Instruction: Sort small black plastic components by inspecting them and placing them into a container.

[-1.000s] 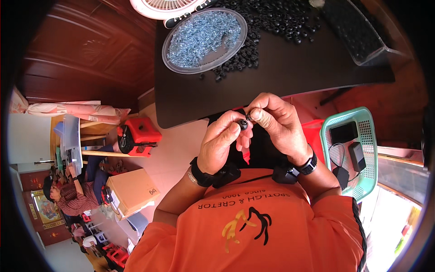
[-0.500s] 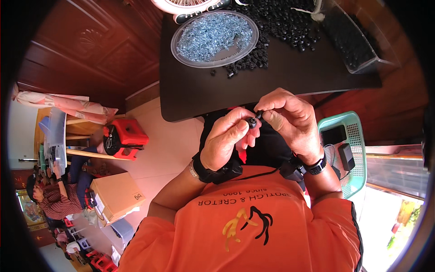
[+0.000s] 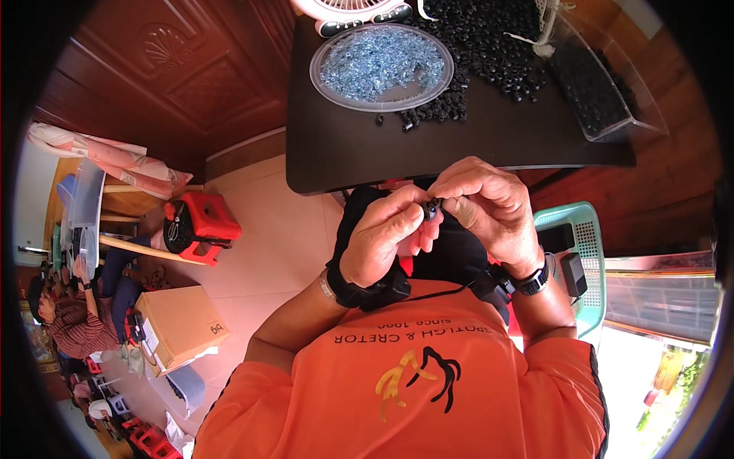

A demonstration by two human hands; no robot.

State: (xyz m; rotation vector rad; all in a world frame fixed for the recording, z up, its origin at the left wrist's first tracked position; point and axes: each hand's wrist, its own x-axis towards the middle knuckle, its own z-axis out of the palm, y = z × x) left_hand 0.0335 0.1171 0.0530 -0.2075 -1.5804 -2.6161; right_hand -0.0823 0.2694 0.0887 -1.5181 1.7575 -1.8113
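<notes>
1. While I look down over my orange shirt point(image 3: 428, 382), the dark table point(image 3: 489, 138) stands ahead of my hands.
2. On it rest a round tray of blue beads point(image 3: 381, 67) and a heap of black beads point(image 3: 489, 38), touching.
3. My left hand point(image 3: 382, 241) and right hand point(image 3: 489, 206) meet below the table's near edge.
4. Both pinch one small black piece point(image 3: 433, 208) between their fingertips.

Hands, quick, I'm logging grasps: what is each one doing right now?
Left hand: closed, pinching the small black part.
Right hand: closed, fingertips pinching the same small black part.
</notes>
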